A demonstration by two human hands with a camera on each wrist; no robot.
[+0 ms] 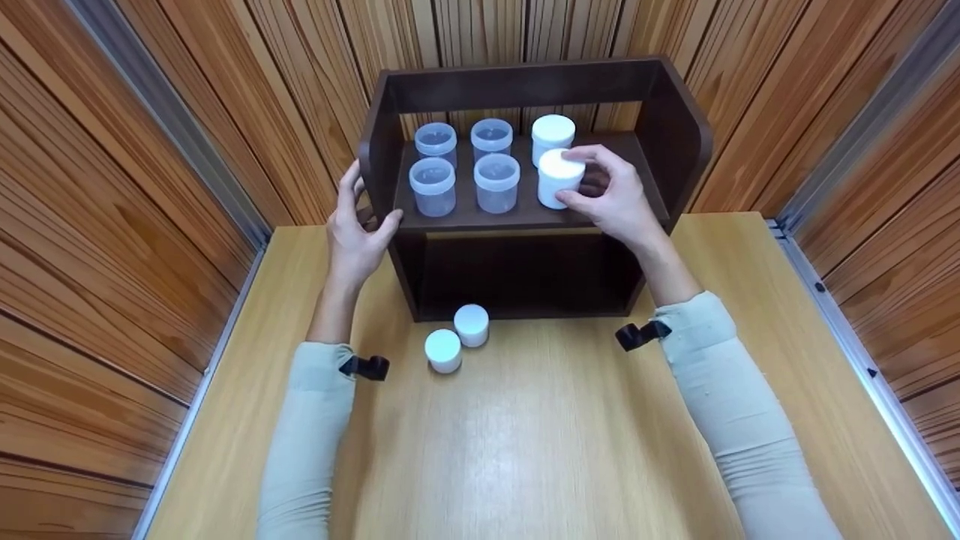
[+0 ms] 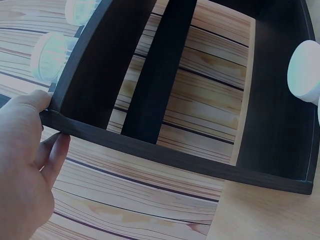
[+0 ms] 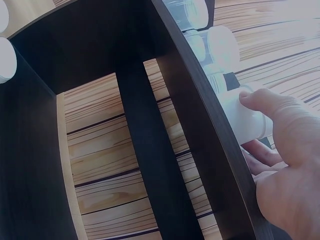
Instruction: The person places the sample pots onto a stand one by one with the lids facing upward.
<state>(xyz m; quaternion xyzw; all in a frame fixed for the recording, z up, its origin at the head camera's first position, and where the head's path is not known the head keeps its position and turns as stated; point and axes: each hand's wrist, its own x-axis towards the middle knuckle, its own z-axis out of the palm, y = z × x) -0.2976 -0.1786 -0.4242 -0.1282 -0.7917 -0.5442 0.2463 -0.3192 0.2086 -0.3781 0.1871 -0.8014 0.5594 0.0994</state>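
Observation:
A dark brown two-tier shelf (image 1: 525, 274) stands on the table. Its left side panel is gripped by my left hand (image 1: 358, 236), thumb at the front edge and fingers round the outside, as the left wrist view (image 2: 30, 160) also shows. On the upper tier, my right hand (image 1: 619, 195) holds a white lidded jar (image 1: 559, 184) at the front right, thumb low on its near side and a fingertip by the lid. Right behind it is another white lidded jar (image 1: 553, 135). Several translucent jars (image 1: 433, 191) stand to the left in two rows.
Two white-topped jars (image 1: 443, 351) sit on the table (image 1: 510, 435) in front of the shelf, close together. Wood-patterned walls (image 1: 112, 187) surround the table at the back and sides. The lower tier opens toward me.

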